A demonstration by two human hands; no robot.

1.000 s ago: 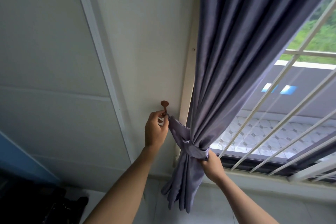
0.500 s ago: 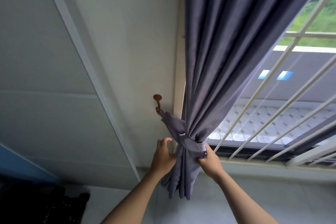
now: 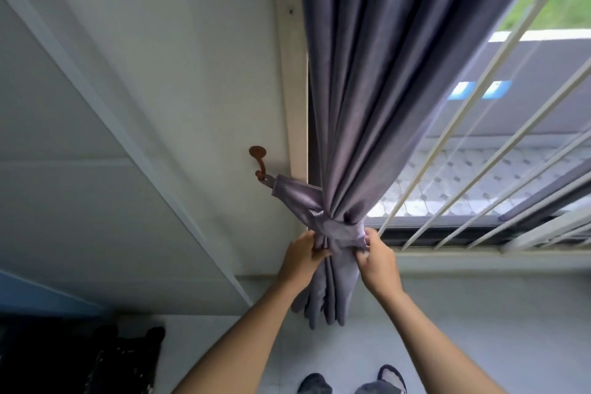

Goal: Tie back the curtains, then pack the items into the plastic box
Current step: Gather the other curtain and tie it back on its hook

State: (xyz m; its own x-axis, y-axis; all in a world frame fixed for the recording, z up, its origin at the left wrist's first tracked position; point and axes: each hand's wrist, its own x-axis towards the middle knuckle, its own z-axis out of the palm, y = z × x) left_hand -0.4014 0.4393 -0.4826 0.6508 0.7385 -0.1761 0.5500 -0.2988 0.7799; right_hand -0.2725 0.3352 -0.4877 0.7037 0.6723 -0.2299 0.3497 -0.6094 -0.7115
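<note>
At frame centre, the grey-purple fabric curtain [image 3: 367,99] hangs vertically beside a white wall [image 3: 192,57]; both hands' fingers [image 3: 363,254] pinch its matching fabric tieback [image 3: 339,230].

A grey-purple curtain [image 3: 383,89] hangs gathered at the window's left edge, cinched low by a matching tieback [image 3: 307,201] looped onto a wall hook
</note>
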